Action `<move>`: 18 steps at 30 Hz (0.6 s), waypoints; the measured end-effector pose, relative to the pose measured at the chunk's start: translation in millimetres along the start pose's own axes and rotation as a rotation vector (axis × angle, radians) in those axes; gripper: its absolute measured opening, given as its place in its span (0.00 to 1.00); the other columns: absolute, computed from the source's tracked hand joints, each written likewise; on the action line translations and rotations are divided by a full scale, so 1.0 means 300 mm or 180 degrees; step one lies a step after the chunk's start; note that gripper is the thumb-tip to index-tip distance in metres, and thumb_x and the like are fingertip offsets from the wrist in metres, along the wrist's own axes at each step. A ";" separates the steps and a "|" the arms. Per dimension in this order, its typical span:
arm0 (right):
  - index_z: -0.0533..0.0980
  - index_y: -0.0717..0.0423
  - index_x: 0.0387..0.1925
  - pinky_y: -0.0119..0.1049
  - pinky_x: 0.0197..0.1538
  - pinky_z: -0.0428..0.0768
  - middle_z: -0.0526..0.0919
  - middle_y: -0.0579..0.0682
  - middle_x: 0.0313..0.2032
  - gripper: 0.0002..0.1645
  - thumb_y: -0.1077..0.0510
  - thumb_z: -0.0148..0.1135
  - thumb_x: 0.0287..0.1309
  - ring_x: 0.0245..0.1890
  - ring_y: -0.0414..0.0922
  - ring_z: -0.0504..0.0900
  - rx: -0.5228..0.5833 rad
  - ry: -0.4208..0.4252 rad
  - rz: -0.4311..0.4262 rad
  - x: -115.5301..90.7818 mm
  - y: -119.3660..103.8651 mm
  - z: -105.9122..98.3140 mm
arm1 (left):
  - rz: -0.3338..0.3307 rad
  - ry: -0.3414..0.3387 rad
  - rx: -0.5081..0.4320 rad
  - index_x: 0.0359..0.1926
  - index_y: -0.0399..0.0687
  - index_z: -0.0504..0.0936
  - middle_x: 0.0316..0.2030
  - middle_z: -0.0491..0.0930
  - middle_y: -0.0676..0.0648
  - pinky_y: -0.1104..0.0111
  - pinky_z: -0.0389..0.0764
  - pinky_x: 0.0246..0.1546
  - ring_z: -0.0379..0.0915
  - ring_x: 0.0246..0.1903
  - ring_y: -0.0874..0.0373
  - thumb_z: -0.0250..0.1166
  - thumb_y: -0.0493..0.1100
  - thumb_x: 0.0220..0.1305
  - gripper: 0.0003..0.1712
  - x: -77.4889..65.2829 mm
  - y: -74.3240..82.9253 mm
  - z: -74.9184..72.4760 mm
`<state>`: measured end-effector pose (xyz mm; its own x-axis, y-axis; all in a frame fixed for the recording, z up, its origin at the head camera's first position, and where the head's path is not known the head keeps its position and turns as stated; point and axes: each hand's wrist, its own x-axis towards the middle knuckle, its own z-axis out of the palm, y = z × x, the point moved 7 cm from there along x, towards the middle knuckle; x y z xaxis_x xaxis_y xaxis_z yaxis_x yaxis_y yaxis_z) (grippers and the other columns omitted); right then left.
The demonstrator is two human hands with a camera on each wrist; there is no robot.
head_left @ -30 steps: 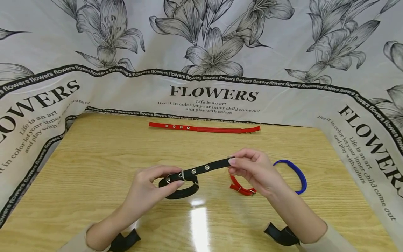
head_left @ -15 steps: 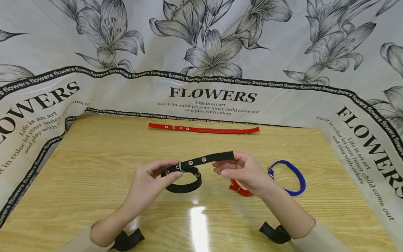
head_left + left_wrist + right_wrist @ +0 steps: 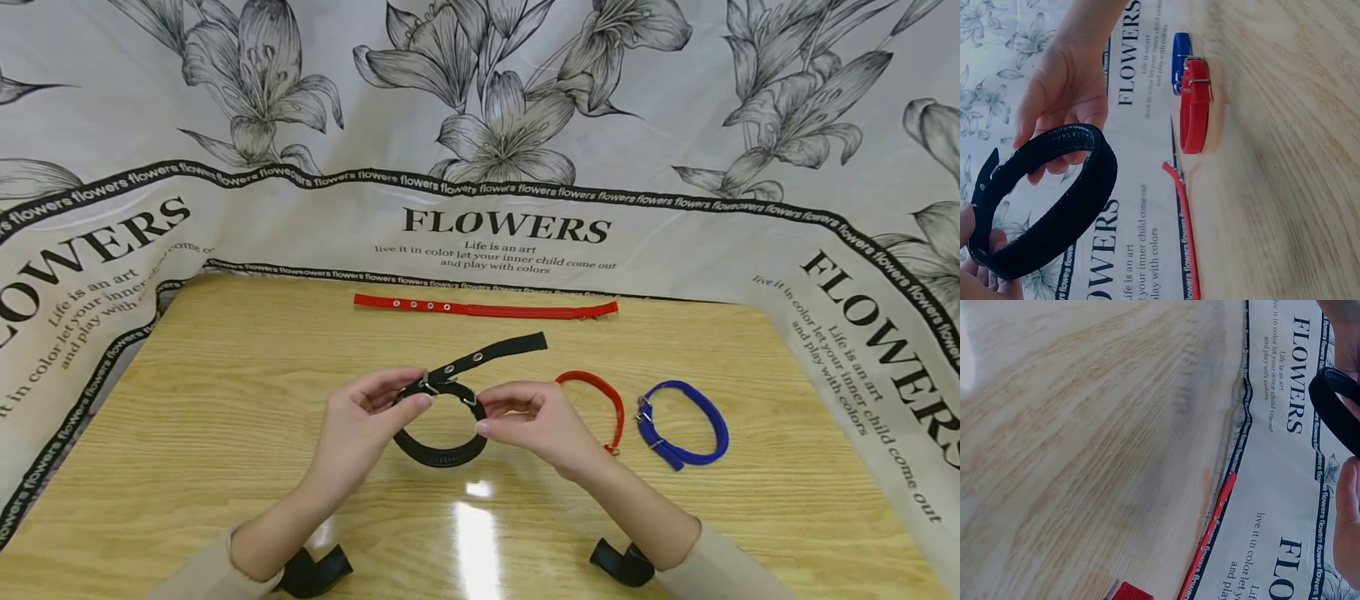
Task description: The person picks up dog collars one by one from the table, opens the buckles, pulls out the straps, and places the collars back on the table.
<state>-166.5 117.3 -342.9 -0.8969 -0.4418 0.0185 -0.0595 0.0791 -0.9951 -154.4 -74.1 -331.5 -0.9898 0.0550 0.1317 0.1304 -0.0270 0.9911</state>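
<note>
A black buckle collar [image 3: 442, 457], fastened into a loop, is held up above the table between both hands. My left hand [image 3: 348, 437] pinches it beside the metal buckle, thumb in front. From the buckle the free strap end, with metal eyelets, sticks out up and to the right. On the loop's right side, by a metal ring, my right hand [image 3: 551, 429] pinches the band between thumb and fingers. The left wrist view shows the broad side of the black collar [image 3: 1088, 209]. Only part of the collar [image 3: 1335, 415] enters the right wrist view.
A looped red collar [image 3: 617, 400] lies right of my right hand, partly hidden by it. Beside it is a looped blue collar [image 3: 722, 417]. Along the back edge of the wooden table [image 3: 247, 350] stretches a straight red collar [image 3: 517, 312], before a flowered cloth [image 3: 322, 225].
My right hand has let go of the black collar's strap end and moved left and down to the loop's right side. The strap end now points more upward; the looped red collar shows more.
</note>
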 end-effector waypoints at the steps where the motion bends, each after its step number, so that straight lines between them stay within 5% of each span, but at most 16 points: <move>1: 0.77 0.71 0.44 0.36 0.40 0.82 0.81 0.55 0.38 0.20 0.66 0.68 0.48 0.37 0.44 0.80 -0.0022 -0.0002 -0.0012 -0.001 -0.001 0.001 | 0.0000 -0.0005 -0.0004 0.45 0.37 0.81 0.45 0.80 0.45 0.68 0.79 0.45 0.77 0.44 0.56 0.70 0.36 0.53 0.17 0.001 -0.002 0.001; 7: 0.78 0.71 0.43 0.37 0.39 0.83 0.81 0.56 0.37 0.18 0.68 0.68 0.48 0.37 0.44 0.80 -0.0123 0.0051 -0.0071 -0.003 -0.007 0.003 | -0.0021 -0.0109 -0.0029 0.46 0.36 0.80 0.46 0.80 0.44 0.68 0.79 0.46 0.78 0.44 0.55 0.70 0.36 0.53 0.18 0.008 -0.011 0.010; 13: 0.78 0.68 0.43 0.37 0.40 0.82 0.80 0.57 0.38 0.19 0.65 0.69 0.48 0.38 0.45 0.80 -0.0271 0.0214 0.0063 -0.012 -0.006 -0.021 | 0.0348 -0.0391 0.0511 0.51 0.40 0.79 0.49 0.79 0.46 0.69 0.77 0.49 0.76 0.48 0.59 0.70 0.37 0.53 0.23 0.018 0.005 0.010; 18: 0.78 0.67 0.44 0.38 0.40 0.82 0.80 0.56 0.39 0.19 0.64 0.69 0.48 0.39 0.45 0.80 -0.0322 0.0298 0.0196 -0.026 0.003 -0.045 | 0.0531 -0.0486 0.0825 0.49 0.41 0.81 0.44 0.81 0.47 0.66 0.80 0.42 0.77 0.42 0.59 0.69 0.37 0.55 0.19 0.022 0.007 -0.004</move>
<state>-165.5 133.0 -342.7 -0.9369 -0.3484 -0.0284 -0.0429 0.1953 -0.9798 -160.8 -75.0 -328.7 -0.9360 0.2205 0.2743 0.3195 0.2054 0.9251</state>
